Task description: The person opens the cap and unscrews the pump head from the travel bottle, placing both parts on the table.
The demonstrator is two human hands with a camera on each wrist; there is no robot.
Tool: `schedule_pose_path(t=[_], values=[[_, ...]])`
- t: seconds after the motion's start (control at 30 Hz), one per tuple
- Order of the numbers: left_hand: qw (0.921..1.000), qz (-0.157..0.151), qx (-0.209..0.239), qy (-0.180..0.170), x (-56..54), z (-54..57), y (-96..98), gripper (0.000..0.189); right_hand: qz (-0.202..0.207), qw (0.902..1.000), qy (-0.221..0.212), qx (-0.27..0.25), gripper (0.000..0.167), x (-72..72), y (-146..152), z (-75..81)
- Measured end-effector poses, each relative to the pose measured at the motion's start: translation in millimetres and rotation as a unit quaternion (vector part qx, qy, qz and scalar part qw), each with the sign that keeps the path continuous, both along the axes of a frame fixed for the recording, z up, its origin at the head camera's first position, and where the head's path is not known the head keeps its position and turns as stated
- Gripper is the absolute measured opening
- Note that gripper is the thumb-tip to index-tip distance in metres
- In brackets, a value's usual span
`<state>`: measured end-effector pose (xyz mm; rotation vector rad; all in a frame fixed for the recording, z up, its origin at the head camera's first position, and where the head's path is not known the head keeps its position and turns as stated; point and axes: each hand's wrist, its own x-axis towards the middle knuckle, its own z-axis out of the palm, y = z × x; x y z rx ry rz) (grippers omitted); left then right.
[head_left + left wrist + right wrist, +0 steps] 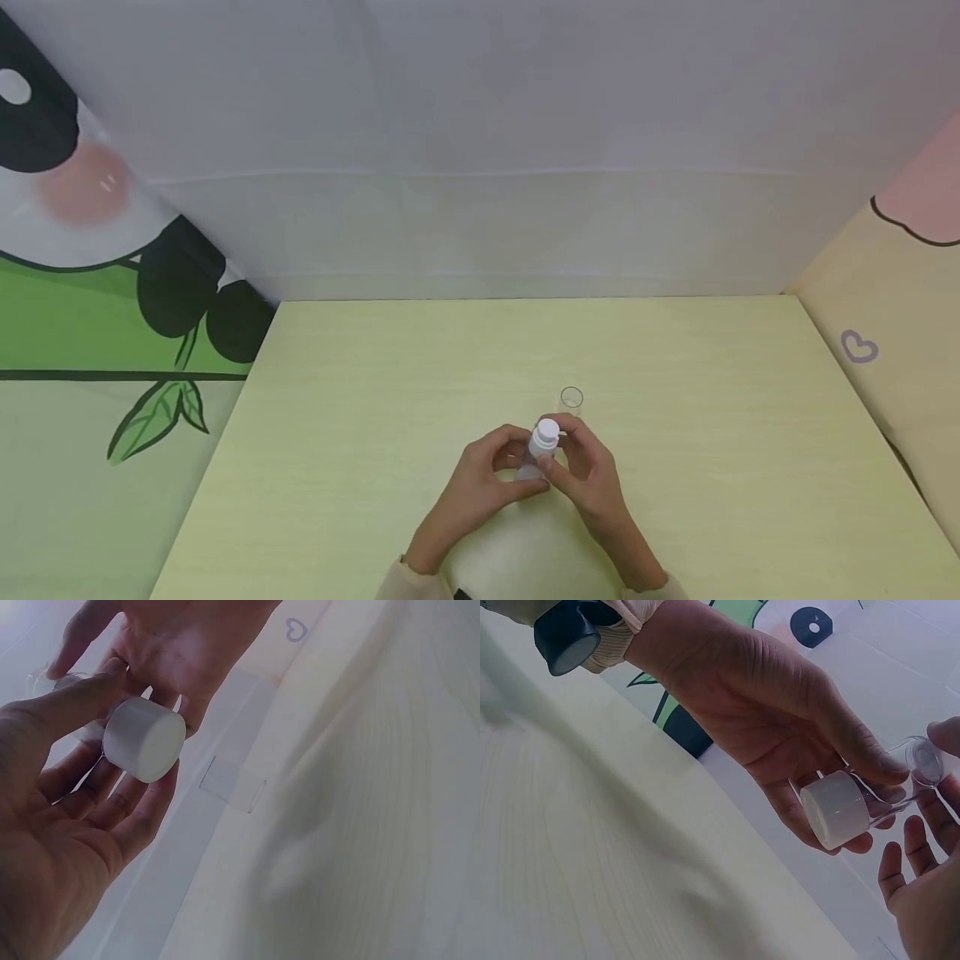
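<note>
A small bottle (545, 443) with a white cap and clear parts is held between both hands above the table. My left hand (474, 482) curls its fingers around it; in the right wrist view the left thumb presses along the clear side, beside the wide white cap (834, 810). The fingertips of my right hand (594, 485) pinch the bottle, and in that same view they touch its clear end (927, 762). Just beyond the hands, a clear open cylinder (572, 399) rests on the table. Fingers hide part of the bottle.
The pale wood-grain table (360, 383) spreads around the hands. A whitish sheet (480, 225) rises behind its far edge. Printed panels flank it, green with a cartoon figure on the left (112, 317) and cream with a heart on the right (892, 333).
</note>
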<state>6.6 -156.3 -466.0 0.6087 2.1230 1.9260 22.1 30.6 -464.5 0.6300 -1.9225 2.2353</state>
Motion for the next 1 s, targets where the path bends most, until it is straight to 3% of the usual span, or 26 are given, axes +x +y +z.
schedule_pose_path(t=[0.17,0.4,0.5,0.63,1.0], values=[[1.0000,-0.001,0.002,-0.009,0.4,3.5,-2.1,0.046,0.008,0.9999,0.006,0.002,0.037,0.8,0,2.3],[0.9993,0.035,0.002,-0.010,6.2,5.7,4.8,0.045,0.000,0.9999,-0.010,0.003,0.052,1.6,-1,3.9],[0.9992,0.039,-0.005,0.001,8.4,7.7,9.0,0.044,-0.008,0.9996,-0.027,-0.007,0.050,2.2,-1,4.7],[0.9996,0.027,-0.010,0.003,9.1,9.1,11.1,0.044,-0.011,0.9991,-0.038,-0.013,0.044,2.8,-1,5.0],[0.9994,-0.020,0.001,-0.029,3.8,8.5,-3.5,0.045,0.015,0.9998,-0.014,-0.005,0.036,2.0,1,3.1]])
